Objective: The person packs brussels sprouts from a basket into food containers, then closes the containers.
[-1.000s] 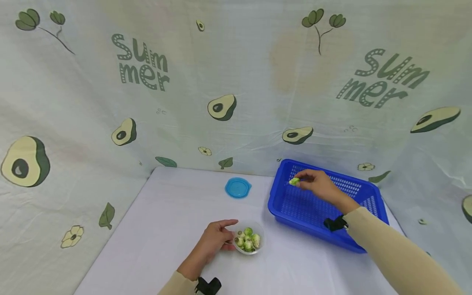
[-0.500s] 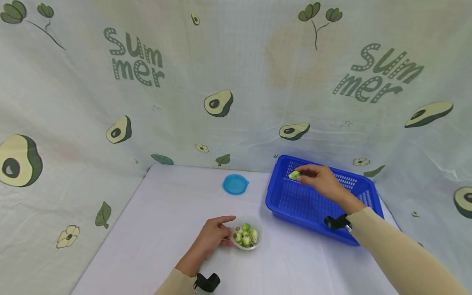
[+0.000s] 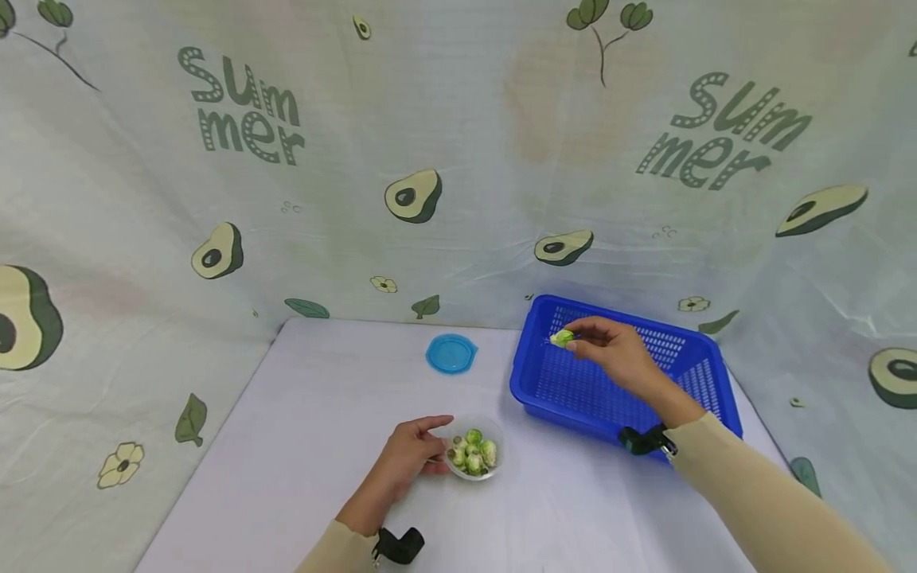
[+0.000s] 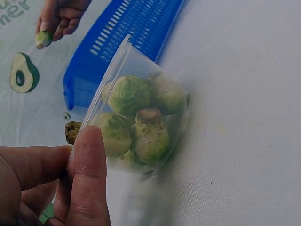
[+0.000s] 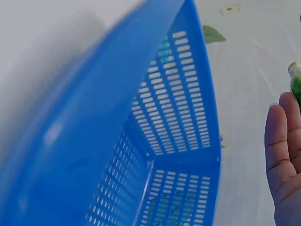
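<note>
A clear plastic tub holds several Brussels sprouts and stands on the table. My left hand pinches its rim from the left, as the left wrist view shows up close. Over the far left part of a blue plastic basket, my right hand holds one Brussels sprout between thumb and fingertips. That sprout is only partly visible at the edge of the right wrist view. No sprout shows in the visible part of the basket; my right hand and arm hide some of it.
A round blue lid lies on the white table behind the tub, left of the basket. A printed cloth hangs behind and beside the table, close to the basket's far side.
The whole scene shifts slightly left and up in the head view. My right hand stays over the basket with the sprout, turned a little. My left hand keeps hold of the tub.
</note>
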{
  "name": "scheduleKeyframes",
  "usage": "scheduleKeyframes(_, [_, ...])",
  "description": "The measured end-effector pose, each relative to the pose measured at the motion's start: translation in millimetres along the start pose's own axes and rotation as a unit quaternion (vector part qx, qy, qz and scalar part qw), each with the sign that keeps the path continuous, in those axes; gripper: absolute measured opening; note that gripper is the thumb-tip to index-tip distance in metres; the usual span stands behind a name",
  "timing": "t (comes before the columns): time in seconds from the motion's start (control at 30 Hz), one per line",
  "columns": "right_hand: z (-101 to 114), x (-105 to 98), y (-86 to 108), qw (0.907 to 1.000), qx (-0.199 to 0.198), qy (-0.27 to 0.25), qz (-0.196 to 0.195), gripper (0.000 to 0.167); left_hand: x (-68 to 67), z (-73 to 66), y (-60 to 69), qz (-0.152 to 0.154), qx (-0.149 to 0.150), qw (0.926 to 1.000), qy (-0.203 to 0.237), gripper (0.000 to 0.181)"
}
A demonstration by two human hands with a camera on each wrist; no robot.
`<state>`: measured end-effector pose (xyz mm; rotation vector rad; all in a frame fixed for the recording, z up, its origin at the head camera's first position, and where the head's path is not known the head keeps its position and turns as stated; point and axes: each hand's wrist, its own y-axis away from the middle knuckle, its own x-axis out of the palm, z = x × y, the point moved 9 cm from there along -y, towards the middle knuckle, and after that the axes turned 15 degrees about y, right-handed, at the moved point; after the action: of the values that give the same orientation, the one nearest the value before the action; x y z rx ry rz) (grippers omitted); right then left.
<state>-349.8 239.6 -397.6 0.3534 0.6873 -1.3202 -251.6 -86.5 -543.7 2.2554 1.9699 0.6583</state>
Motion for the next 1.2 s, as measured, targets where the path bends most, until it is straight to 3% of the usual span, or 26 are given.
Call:
scheduleKeyframes(0.53, [13.3, 27.9, 18.9, 0.9993, -0.007, -0.038, 0.003, 0.029, -4.3, 2.2, -0.3, -0.002, -0.001, 1.0000, -0.006, 0.052])
scheduleKeyframes(1.2, [12.3, 54.5, 41.2, 0.9969, -0.005, -0.078, -0.015, 0.033, -1.1, -0.9, 0.2, 0.007, 0.016, 0.9998, -0.011, 0.050])
